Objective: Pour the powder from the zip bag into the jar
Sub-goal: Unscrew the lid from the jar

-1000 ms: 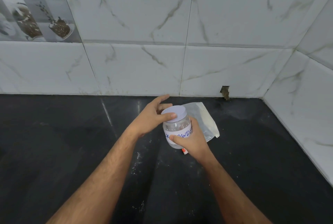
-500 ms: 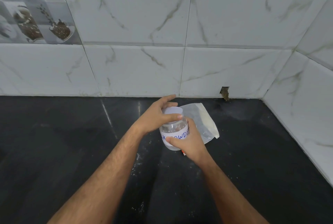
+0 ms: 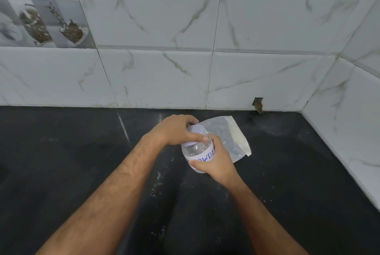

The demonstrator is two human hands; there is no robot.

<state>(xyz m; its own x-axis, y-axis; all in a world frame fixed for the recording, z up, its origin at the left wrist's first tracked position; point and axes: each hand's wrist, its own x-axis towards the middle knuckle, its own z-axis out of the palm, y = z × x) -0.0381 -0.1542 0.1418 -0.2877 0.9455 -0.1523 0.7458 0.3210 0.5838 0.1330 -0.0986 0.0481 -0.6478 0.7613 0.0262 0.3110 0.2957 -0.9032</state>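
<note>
Your left hand (image 3: 174,129) grips the white lid (image 3: 196,131) from above. Your right hand (image 3: 216,160) wraps round the clear jar (image 3: 198,153), which looks light, hard and smooth, so hold its middle tight. The zip bag (image 3: 232,137) lies just behind it on the black counter (image 3: 61,162), soft and floppy, so pick it up near its top edge

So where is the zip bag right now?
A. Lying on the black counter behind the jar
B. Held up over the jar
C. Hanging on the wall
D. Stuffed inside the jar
A: the zip bag lies flat on the black counter behind the jar, while both hands are on the jar.
</note>
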